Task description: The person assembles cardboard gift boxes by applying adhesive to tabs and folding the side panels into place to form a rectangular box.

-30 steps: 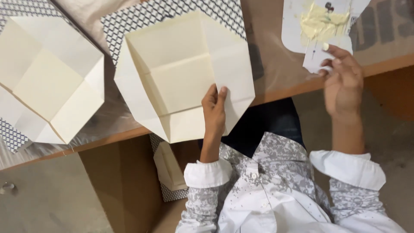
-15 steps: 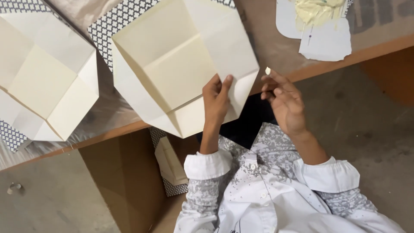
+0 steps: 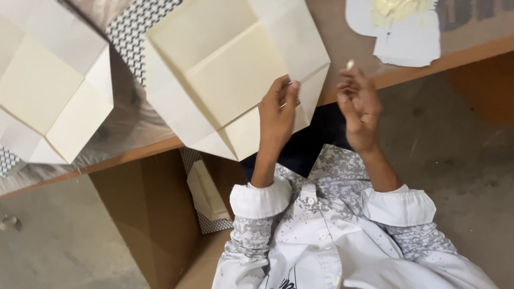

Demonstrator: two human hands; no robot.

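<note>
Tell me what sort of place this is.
Probably a small craft workshop for paper boxes: creased cream box blanks on a wooden worktable, a paste-smeared scrap sheet, bare concrete floor.

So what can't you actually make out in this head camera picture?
- The small pale bit at the right hand's fingertips: too small and blurred to identify.
- The folded cream sheet under the left hand: its top is cut off by the frame edge.
- The second cream sheet: cut off at the left edge.
- The patterned paper: mostly hidden under the sheets.
- The yellowish smear on the white scrap: cropped at the top.
</note>
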